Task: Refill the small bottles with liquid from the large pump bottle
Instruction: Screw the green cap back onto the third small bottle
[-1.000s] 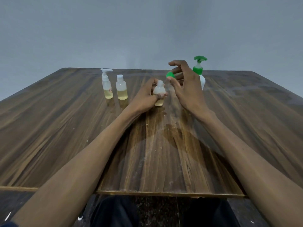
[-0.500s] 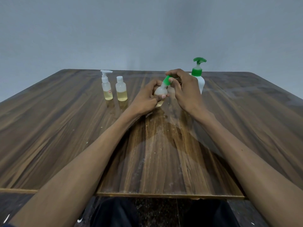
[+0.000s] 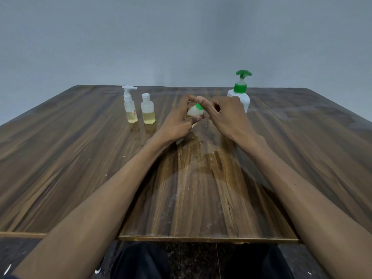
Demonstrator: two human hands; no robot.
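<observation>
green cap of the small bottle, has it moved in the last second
Yes: the small green cap came down from beside the large pump bottle onto the small bottle's neck.

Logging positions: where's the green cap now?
Head view, centre: the green cap sits on the small bottle gripped by the left hand, beside the right hand.

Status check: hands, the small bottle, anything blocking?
Left hand grips small bottle, tilted. Right hand fingers at its green cap. Large pump bottle stands behind right hand; nothing blocking.
</observation>
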